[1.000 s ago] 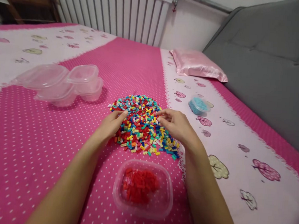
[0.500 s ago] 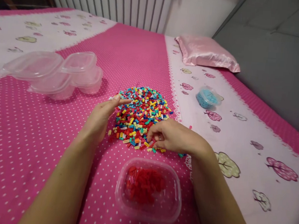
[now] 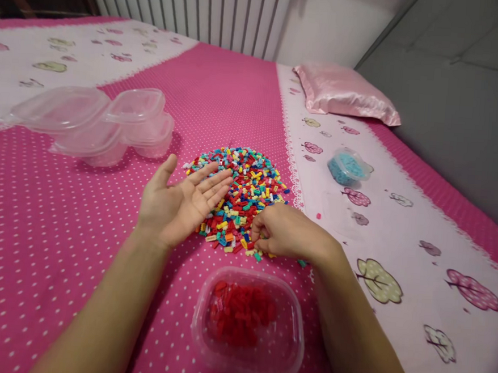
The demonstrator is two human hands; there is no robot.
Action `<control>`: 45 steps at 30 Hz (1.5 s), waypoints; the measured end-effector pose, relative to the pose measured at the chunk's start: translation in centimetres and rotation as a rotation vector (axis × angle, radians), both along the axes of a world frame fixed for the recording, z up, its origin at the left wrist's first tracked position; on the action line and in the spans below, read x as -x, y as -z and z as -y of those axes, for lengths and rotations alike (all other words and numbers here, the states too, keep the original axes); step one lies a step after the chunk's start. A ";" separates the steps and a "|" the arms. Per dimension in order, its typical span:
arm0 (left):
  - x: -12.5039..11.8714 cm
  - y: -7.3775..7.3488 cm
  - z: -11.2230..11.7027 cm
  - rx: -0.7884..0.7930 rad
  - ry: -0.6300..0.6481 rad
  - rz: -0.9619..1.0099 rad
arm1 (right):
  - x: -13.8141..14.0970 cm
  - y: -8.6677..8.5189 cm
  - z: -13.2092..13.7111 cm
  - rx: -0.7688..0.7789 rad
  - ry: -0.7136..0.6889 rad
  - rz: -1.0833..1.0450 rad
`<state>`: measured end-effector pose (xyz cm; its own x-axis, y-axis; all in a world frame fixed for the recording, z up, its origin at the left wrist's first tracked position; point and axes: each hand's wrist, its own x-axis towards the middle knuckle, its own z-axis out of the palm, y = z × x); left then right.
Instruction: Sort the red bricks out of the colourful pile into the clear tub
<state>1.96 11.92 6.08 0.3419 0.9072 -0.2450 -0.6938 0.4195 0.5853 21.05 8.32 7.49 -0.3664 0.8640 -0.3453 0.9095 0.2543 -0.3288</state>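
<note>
A heap of small coloured bricks (image 3: 245, 180) lies on the pink dotted bedspread (image 3: 49, 235). My left hand (image 3: 182, 204) is held palm up and open at the heap's left edge, with nothing on the palm. At the heap's near edge, my right hand (image 3: 286, 234) rests with its fingers curled in a pinch among the bricks; what it pinches is hidden. Just in front of both hands stands a clear plastic tub (image 3: 293, 337) holding red bricks (image 3: 240, 311).
Several empty clear tubs and lids (image 3: 95, 122) are stacked at the left. A small clear tub of light blue bricks (image 3: 347, 168) stands to the right. A pink pillow (image 3: 345, 94), a grey headboard (image 3: 460, 87) and a white radiator (image 3: 193, 6) lie beyond.
My left hand turned from edge-on at the heap to palm up and open. My right hand drew back from the heap's far right to its near edge and curled into a pinch.
</note>
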 end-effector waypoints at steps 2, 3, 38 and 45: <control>-0.3 0.0 0.2 0.017 0.039 0.023 | -0.2 -0.1 0.0 -0.015 -0.011 -0.055; -0.4 0.0 0.3 0.023 0.063 0.032 | -0.3 -0.3 0.1 -0.032 -0.010 -0.083; 0.1 -0.2 0.6 0.071 -0.132 0.214 | -0.9 1.2 -1.6 -0.317 0.296 -0.196; 0.0 -0.1 0.6 0.061 -0.119 0.210 | -0.7 1.4 -1.8 -0.303 0.285 -0.147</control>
